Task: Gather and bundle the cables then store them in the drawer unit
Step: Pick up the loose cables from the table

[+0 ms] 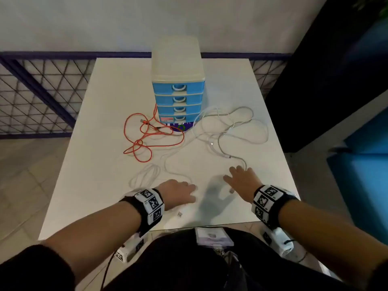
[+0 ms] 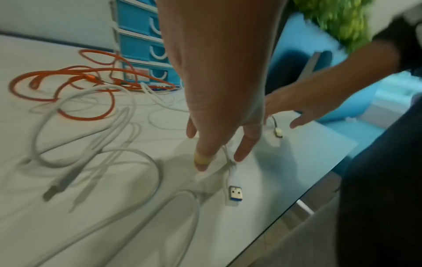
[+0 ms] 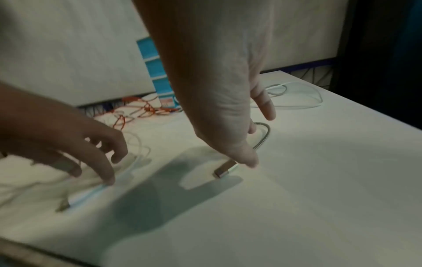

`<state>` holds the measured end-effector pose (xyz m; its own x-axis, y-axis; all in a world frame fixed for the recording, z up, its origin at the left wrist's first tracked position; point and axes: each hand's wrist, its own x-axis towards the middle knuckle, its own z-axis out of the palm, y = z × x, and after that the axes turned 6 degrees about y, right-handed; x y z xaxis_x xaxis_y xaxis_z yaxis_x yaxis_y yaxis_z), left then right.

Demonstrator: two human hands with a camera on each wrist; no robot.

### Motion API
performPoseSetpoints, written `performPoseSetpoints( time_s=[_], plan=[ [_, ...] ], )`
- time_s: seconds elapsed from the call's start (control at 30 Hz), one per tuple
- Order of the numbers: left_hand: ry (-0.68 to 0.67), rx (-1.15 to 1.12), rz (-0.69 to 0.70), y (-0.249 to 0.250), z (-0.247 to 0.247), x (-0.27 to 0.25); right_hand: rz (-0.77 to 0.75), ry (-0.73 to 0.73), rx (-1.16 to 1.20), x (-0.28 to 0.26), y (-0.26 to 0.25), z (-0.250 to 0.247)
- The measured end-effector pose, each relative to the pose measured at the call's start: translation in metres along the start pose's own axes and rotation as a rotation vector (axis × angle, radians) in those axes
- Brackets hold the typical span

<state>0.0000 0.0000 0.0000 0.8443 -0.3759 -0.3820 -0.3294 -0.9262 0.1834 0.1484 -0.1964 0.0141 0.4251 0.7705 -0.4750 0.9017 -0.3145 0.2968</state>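
Loose cables lie over a white table. An orange cable sits left of the blue drawer unit, whose drawers are all closed. Tangled white cables spread to its right. My left hand reaches down with fairly straight fingers. Its tips are at a white cable just behind the USB plug, without a clear grip. My right hand hovers open over a braided silver cable, thumb tip beside that cable's plug.
A coiled white cable lies left of my left hand. The table's near edge is just behind both wrists. A wire mesh railing runs behind the table, and a dark panel stands to the right.
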Motion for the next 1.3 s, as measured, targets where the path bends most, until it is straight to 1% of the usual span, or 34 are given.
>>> performPoseSetpoints(
  time_s=[0.03, 0.13, 0.17, 0.2, 0.27, 0.37, 0.4, 0.43, 0.47, 0.53, 0.6, 0.67, 0.7, 0.8, 0.9, 0.97, 1.03, 1.1, 1.13, 1.2, 1.23, 1.3],
  plan=[
    [-0.032, 0.041, 0.004, 0.002, -0.001, 0.006, -0.007, -0.020, -0.029, 0.002, -0.002, 0.001],
    [-0.116, 0.060, -0.058, 0.008, -0.002, 0.015, -0.043, -0.045, -0.065, 0.005, -0.007, 0.008],
    [-0.123, 0.007, -0.112, 0.007, 0.000, 0.018, -0.066, -0.051, -0.061, 0.005, -0.005, 0.012],
    [-0.133, -0.031, -0.138, 0.005, 0.004, 0.020, -0.092, -0.043, -0.054, 0.005, -0.001, 0.015],
    [-0.097, -0.012, -0.112, -0.001, 0.005, 0.022, -0.132, -0.025, -0.034, 0.004, 0.008, 0.017],
    [0.037, -0.151, -0.202, -0.007, 0.001, 0.019, -0.134, 0.044, 0.120, 0.010, 0.020, 0.016],
    [0.115, -0.169, -0.197, -0.009, 0.000, 0.019, -0.103, 0.056, 0.251, 0.013, 0.024, 0.013],
    [0.213, -0.250, -0.226, -0.010, -0.002, 0.020, -0.043, 0.081, 0.441, 0.017, 0.026, 0.008],
    [0.311, -0.383, -0.294, -0.011, -0.005, 0.024, 0.038, 0.103, 0.693, 0.023, 0.027, 0.003],
    [0.523, -0.718, -0.490, -0.012, -0.013, 0.036, 0.172, 0.134, 1.202, 0.034, 0.025, -0.015],
    [0.717, -0.968, -0.641, -0.016, -0.024, 0.051, 0.293, 0.170, 1.570, 0.046, 0.020, -0.034],
    [0.815, -1.128, -0.723, -0.019, -0.037, 0.064, 0.374, 0.146, 1.847, 0.055, 0.012, -0.052],
    [0.835, -1.186, -0.752, -0.020, -0.044, 0.070, 0.402, 0.140, 1.921, 0.060, 0.009, -0.058],
    [0.850, -1.222, -0.764, -0.021, -0.053, 0.086, 0.465, 0.179, 1.926, 0.072, 0.002, -0.060],
    [0.802, -1.183, -0.732, -0.023, -0.055, 0.095, 0.529, 0.182, 2.014, 0.077, 0.003, -0.055],
    [0.759, -1.192, -0.705, -0.024, -0.054, 0.099, 0.538, 0.181, 2.026, 0.079, 0.006, -0.049],
    [0.695, -1.253, -0.674, -0.025, -0.055, 0.102, 0.570, 0.237, 1.934, 0.083, 0.010, -0.039],
    [0.584, -1.290, -0.636, -0.030, -0.059, 0.106, 0.667, 0.282, 1.881, 0.084, 0.016, -0.031],
    [0.544, -1.276, -0.642, -0.033, -0.060, 0.108, 0.728, 0.296, 1.909, 0.084, 0.020, -0.028],
    [0.538, -1.225, -0.692, -0.043, -0.062, 0.114, 0.812, 0.319, 2.022, 0.082, 0.031, -0.025],
    [0.553, -1.207, -0.719, -0.048, -0.064, 0.118, 0.811, 0.322, 2.044, 0.081, 0.037, -0.027],
    [0.560, -1.250, -0.754, -0.059, -0.072, 0.128, 0.764, 0.337, 1.978, 0.082, 0.047, -0.031]
  ],
)
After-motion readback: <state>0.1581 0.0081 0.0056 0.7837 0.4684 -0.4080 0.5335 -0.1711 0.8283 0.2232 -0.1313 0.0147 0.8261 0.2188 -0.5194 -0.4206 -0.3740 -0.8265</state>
